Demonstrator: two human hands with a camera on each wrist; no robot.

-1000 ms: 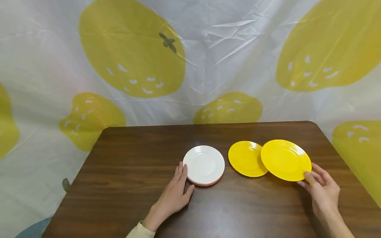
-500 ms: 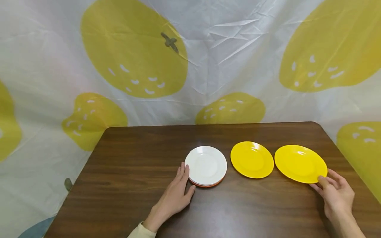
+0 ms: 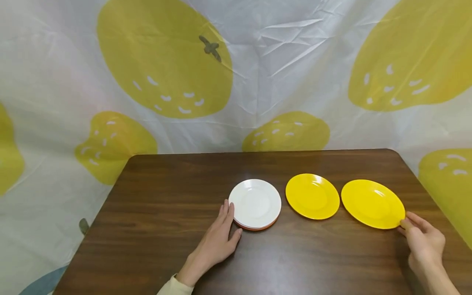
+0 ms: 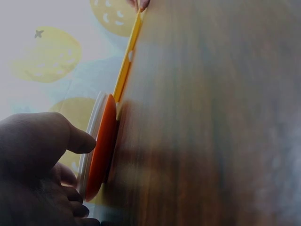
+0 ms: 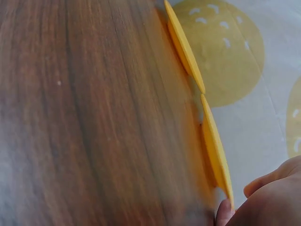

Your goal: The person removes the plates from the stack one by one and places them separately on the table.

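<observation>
A white plate (image 3: 255, 203) tops a small stack, with the orange plate (image 4: 104, 146) beneath it. My left hand (image 3: 212, 248) rests at the stack's left side, its fingers fairly straight along the rim and the thumb near the front edge. Farther right, one yellow plate (image 3: 312, 196) lies on the table. A second yellow plate (image 3: 372, 204) lies just beside it. My right hand (image 3: 425, 241) is at this plate's right rim. In the right wrist view a fingertip (image 5: 225, 213) meets the rim from below, while the thumb (image 5: 261, 182) stands off it.
The brown wooden table (image 3: 158, 196) has rounded far corners. Behind it hangs a white cloth (image 3: 254, 82) printed with large yellow fruit. Something blue-grey (image 3: 44, 282) shows beyond the table's left edge.
The right hand carried the second yellow plate rightward, off its overlap with the first, and down. Its thumb has slid back from the plate's face to the rim. The left hand stayed put.
</observation>
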